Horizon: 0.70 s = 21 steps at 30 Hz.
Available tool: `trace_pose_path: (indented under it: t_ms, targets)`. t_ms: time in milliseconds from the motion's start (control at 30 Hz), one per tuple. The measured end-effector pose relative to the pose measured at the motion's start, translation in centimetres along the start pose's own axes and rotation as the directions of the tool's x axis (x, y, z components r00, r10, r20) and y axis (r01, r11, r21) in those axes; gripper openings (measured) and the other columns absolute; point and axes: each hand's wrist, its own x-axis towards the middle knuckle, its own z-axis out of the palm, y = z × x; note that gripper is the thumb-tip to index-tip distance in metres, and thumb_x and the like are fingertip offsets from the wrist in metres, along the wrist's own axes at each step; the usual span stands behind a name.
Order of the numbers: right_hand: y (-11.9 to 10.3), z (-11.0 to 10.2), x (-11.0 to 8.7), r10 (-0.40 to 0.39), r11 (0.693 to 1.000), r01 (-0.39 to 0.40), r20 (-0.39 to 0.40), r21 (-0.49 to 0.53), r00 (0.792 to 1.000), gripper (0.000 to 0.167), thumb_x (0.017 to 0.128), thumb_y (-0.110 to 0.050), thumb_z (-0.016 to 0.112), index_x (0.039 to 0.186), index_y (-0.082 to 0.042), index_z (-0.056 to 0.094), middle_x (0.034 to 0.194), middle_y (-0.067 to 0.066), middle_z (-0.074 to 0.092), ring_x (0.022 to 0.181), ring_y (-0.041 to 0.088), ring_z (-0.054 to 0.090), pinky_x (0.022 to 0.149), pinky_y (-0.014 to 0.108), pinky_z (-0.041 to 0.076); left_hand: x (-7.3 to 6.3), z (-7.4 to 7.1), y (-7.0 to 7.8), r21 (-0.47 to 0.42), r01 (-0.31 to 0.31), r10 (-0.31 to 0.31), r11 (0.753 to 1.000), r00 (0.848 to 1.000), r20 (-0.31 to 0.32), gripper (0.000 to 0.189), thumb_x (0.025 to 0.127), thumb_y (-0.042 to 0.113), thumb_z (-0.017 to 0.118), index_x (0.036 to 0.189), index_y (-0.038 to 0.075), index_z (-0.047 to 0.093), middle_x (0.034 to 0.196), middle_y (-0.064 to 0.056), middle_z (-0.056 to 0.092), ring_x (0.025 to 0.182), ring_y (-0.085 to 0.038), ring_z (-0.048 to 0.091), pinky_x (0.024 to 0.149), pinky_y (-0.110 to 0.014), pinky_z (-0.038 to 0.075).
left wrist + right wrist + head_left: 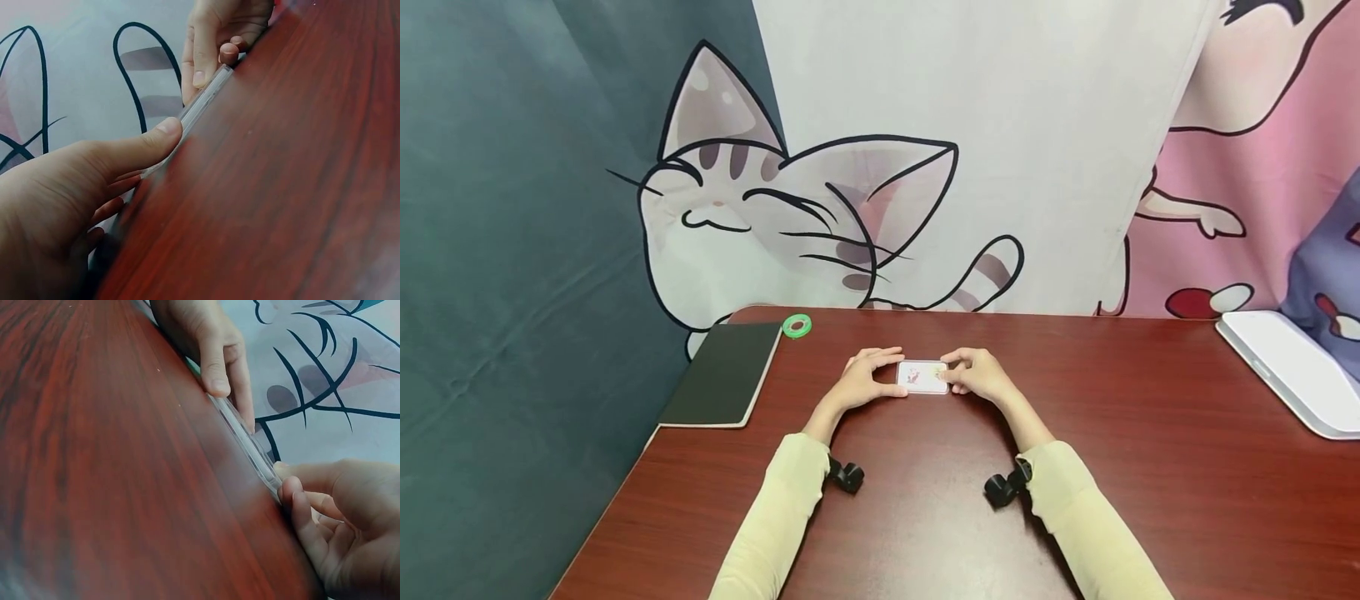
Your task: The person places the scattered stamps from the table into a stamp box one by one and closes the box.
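Note:
A small flat clear plastic case (922, 377), showing a white face with little coloured pictures, lies low over the table between both hands. My left hand (859, 382) holds its left end, thumb along the near edge and fingers reaching to the far edge. At the other end my right hand (987, 377) pinches the right edge between thumb and index finger, the other fingers curled beneath. From the left wrist, the case (207, 94) appears edge-on, thin and transparent. The right wrist view also shows the case (245, 440) side-on, close along the tabletop.
On the left of the brown wooden table (925, 517) lies a black notebook (722, 375), with a green tape roll (797, 326) by its far corner. A white tray-like object (1300, 371) sits at the right edge. Behind hangs a curtain (1037, 125) with cartoon cats.

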Motion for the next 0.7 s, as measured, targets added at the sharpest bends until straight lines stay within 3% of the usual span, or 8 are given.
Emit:
trace_pose_path:
  t_ms: [267, 700]
  targets:
    - [0.5, -2.1, 0.2, 0.082, 0.992, -0.088, 0.072, 0.092, 0.994, 0.039, 0.084, -0.003, 0.07, 0.119, 0.012, 0.06, 0.064, -0.004, 0.06, 0.05, 0.003, 0.056, 0.051, 0.016, 0.048, 0.3, 1.4, 0.9, 0.075, -0.012, 0.017, 0.997, 0.998, -0.063, 0.058, 0.077, 0.037, 0.081, 0.128, 0.016, 0.065, 0.149, -0.002, 0.049, 0.137, -0.027, 0.037, 0.115, -0.053, 0.021]
    - [2.5, -6.6, -1.6, 0.117, 0.989, -0.123, 0.07, 0.083, 0.991, 0.043, 0.088, -0.006, 0.067, 0.125, 0.012, 0.055, 0.069, -0.008, 0.062, 0.057, 0.002, 0.058, 0.057, 0.016, 0.05, 1.9, 5.0, 4.3, 0.219, -0.042, 0.057, 0.975, 0.996, -0.062, 0.058, 0.078, 0.051, 0.076, 0.128, 0.026, 0.064, 0.152, -0.004, 0.045, 0.139, -0.027, 0.038, 0.119, -0.052, 0.016]
